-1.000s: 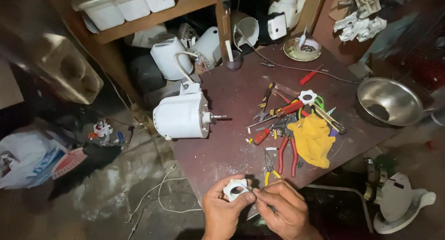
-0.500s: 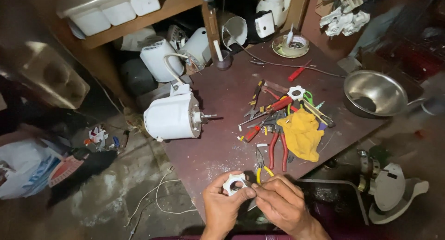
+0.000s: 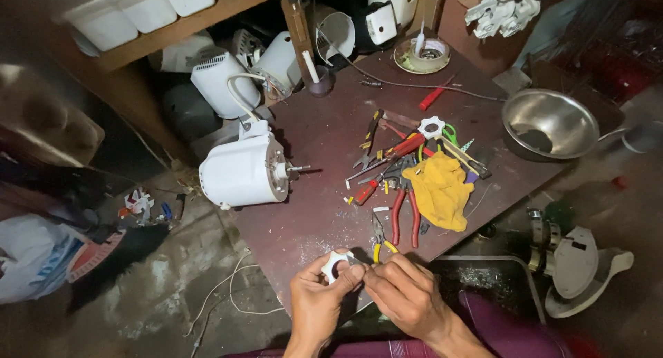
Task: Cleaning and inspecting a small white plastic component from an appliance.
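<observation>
My left hand [image 3: 319, 299] grips a small white plastic ring-shaped part [image 3: 336, 262] at the near edge of the dark brown table [image 3: 324, 157]. My right hand [image 3: 407, 296] is pinched against the same part from the right, its fingertips touching it; a thin dark piece seems to sit between the fingers, too small to make out. Yellow-handled pliers [image 3: 380, 240] lie just beyond my hands. A white motor housing [image 3: 242, 170] with a protruding shaft sits at the table's left edge.
A pile of tools [image 3: 394, 171] with red-handled pliers and screwdrivers lies mid-table beside a yellow cloth [image 3: 440, 190] and a white gear-like knob [image 3: 431, 128]. A steel bowl [image 3: 549, 123] stands right. White appliance parts [image 3: 224, 85] crowd the back. A white fan base [image 3: 580, 268] lies on the floor.
The view has shifted slightly, so the table sits higher and further left in frame. My hands stay together on the white part, with small finger movement only.
</observation>
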